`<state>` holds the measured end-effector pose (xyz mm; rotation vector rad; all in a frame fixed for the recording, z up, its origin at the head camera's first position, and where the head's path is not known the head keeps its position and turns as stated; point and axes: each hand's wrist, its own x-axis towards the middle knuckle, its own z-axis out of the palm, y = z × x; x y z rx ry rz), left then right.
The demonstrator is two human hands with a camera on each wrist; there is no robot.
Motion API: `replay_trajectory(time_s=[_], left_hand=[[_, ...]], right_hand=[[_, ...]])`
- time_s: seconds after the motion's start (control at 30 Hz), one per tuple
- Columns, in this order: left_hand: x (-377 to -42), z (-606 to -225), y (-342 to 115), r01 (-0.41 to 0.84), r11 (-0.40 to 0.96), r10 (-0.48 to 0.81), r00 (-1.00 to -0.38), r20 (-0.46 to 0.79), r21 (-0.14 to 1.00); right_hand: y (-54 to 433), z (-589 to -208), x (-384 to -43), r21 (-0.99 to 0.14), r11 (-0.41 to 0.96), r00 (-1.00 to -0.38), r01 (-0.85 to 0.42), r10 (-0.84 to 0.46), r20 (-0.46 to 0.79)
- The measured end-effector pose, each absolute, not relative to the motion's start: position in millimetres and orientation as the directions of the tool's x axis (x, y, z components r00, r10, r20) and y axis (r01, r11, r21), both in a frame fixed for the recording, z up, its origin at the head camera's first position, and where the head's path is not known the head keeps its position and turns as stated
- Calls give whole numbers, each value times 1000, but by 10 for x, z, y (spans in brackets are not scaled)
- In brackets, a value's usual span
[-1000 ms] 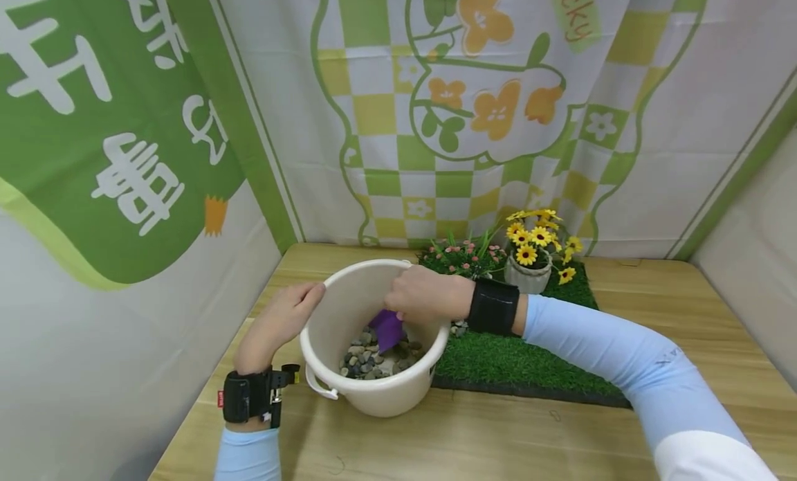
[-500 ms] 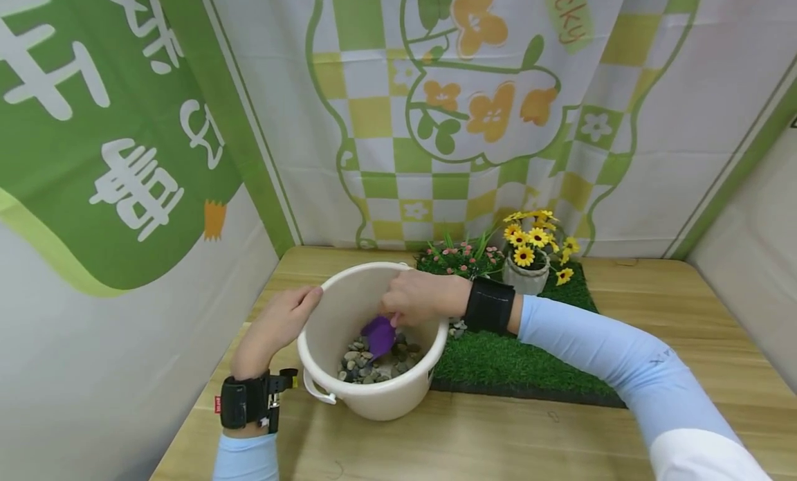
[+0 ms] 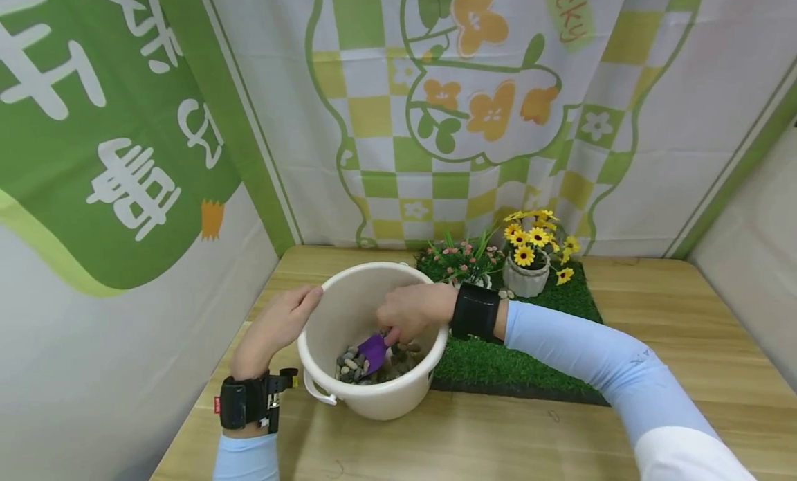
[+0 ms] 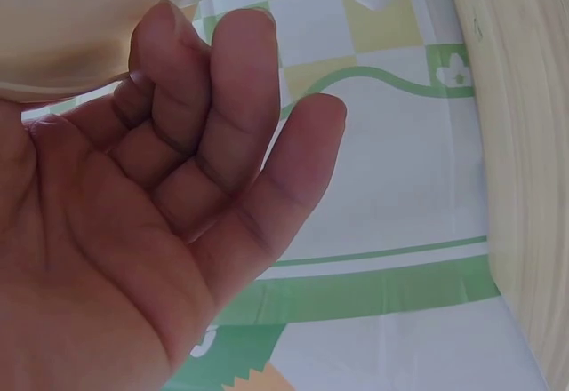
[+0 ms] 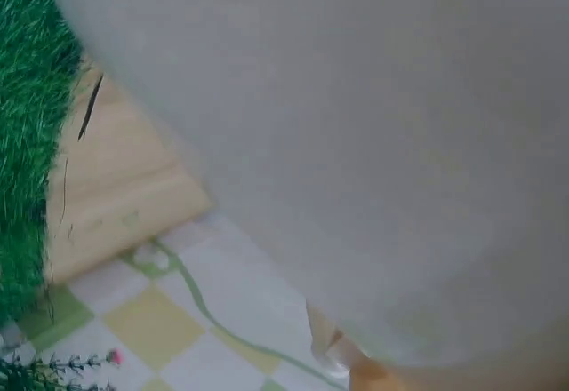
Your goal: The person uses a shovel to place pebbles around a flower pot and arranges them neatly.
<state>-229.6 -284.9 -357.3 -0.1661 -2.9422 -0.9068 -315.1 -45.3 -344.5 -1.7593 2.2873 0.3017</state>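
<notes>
A cream plastic bucket stands on the table with several grey and brown pebbles at its bottom. My left hand grips the bucket's left rim, thumb over the edge. In the left wrist view its fingers curl on the outer side of the bucket wall. Inside the bucket my right hand holds a small purple shovel by its handle, blade tilted down among the pebbles. The right wrist view is mostly filled by the blurred bucket wall, which hides the right hand's fingers.
Right of the bucket lies a green artificial grass mat. Yellow flowers in a grey-white pot and a pink-flowered plant stand at its back. The wooden table meets a printed curtain behind. A white bail handle hangs at the bucket's left.
My right hand has moved lower and slightly left inside the bucket, and the purple shovel's blade has shifted left and down into the pebbles. My left hand stays on the rim.
</notes>
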Motion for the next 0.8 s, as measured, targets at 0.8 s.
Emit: replay_trajectory(time_s=[0.8], left_hand=[[-2316, -3563, -2858, 144, 816, 104, -989, 103, 560]], right_hand=[[-270, -3283, -3155, -190, 245, -247, -951, -969, -12]])
